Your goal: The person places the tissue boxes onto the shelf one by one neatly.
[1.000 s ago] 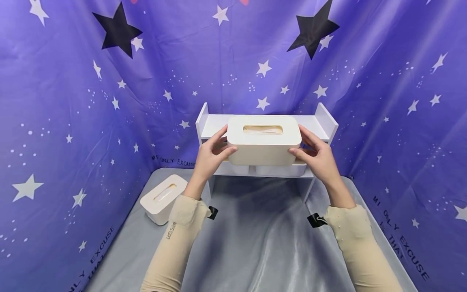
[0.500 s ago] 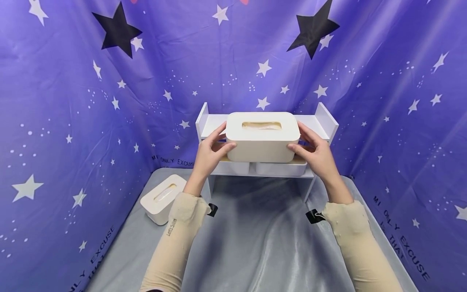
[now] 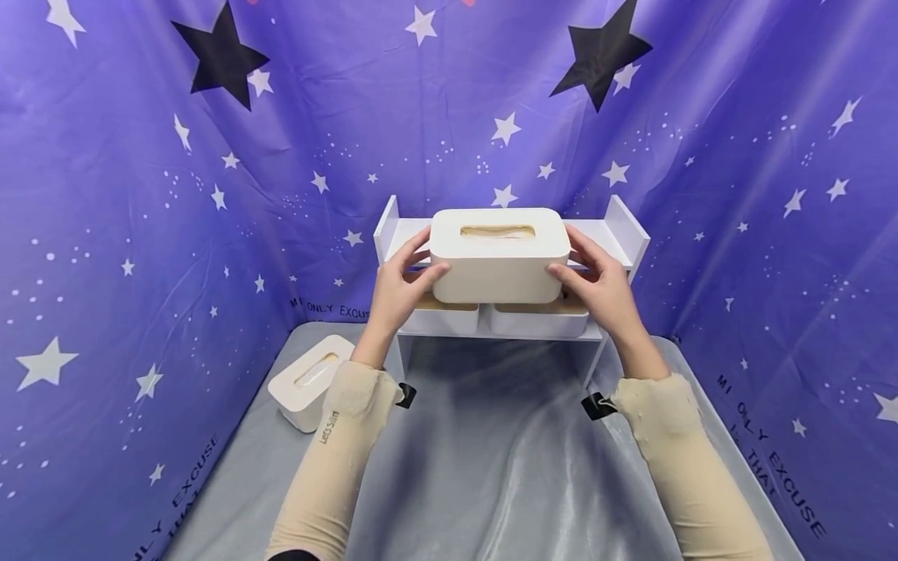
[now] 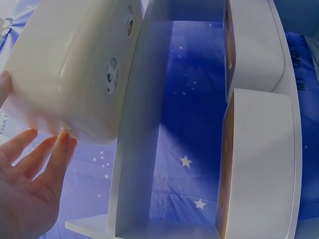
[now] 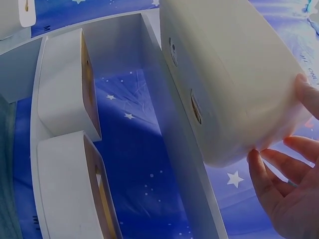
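Between my two hands is a white tissue box [image 3: 500,279] with rounded corners and an oval slot in its lid. My left hand [image 3: 401,287] grips its left end, thumb on the front face. At the opposite end my right hand [image 3: 602,287] holds it the same way. The box overlaps the top board of a white two-tier shelf [image 3: 407,234] in the head view. In the left wrist view the underside of the tissue box [image 4: 92,74] shows round patches, right beside the board's edge. Fingertips of the right hand [image 5: 294,184] press the box's end in the right wrist view.
Two white boxes with wood-coloured tops, a left one [image 3: 445,321] and a right one [image 3: 539,323], sit on the lower shelf board. A second tissue box [image 3: 312,382] stands on the grey cloth [image 3: 484,452] at left. A purple star-patterned curtain [image 3: 449,93] surrounds the area.
Both hands have raised the tissue box and carried it slightly left, farther over the shelf's top board. More of the two lower boxes now shows beneath it.
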